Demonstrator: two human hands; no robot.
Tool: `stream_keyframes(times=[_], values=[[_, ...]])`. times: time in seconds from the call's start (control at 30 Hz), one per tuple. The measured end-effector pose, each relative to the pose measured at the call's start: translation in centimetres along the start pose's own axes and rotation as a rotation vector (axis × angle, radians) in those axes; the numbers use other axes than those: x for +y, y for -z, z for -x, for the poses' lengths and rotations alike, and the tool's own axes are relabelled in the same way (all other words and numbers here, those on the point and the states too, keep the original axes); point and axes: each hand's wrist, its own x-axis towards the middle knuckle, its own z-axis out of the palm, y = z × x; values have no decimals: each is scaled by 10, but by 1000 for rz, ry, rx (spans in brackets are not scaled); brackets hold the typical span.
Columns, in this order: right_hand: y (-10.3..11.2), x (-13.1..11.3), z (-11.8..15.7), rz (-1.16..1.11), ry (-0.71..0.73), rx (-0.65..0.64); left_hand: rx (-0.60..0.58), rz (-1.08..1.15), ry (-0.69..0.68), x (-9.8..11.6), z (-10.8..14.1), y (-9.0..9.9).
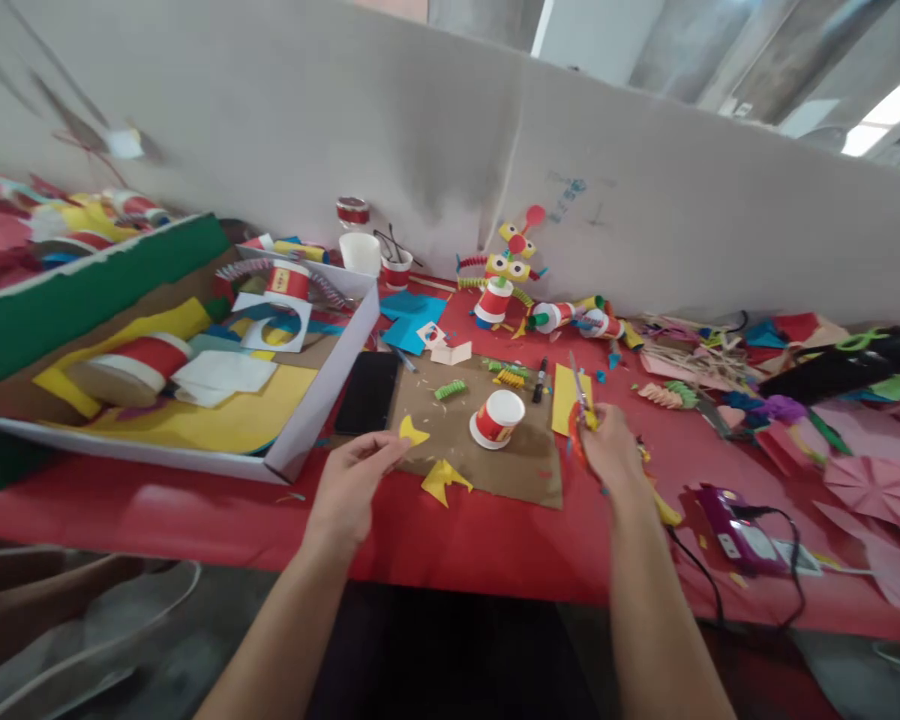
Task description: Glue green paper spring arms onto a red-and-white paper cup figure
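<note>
Between the thumb and fingers of my left hand (356, 485) is a small pointed yellow paper piece (414, 431). My right hand (609, 446) is closed on scissors (581, 400) with orange handles, their blades pointing up and away over a yellow paper strip (563, 398). A red and white paper cup (497, 419) stands on the brown cardboard (525, 482) between my hands. Another cut yellow paper piece (445, 481) lies at the cardboard's front edge. Folded green strips (451, 389) and yellow ones (509, 378) lie behind the cup.
A black phone (367, 393) lies left of the cardboard, beside a large open box (300, 440) of paper and cups. Cup figures (495, 300) stand by the wall. At right are a purple device (742, 530) with black cables and a pile of craft scraps.
</note>
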Motion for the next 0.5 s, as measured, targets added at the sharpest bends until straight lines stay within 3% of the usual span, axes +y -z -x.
stream_keyframes(times=[0.2, 0.43, 0.5], values=[[-13, -17, -47, 161, -57, -36, -23, -94, -69, 11, -21, -12], [-29, -4, -47, 325, 53, -54, -56, -165, -64, 24, -56, -29], [-26, -2, -44, 369, 73, 4, -69, -132, -83, 26, -71, -37]])
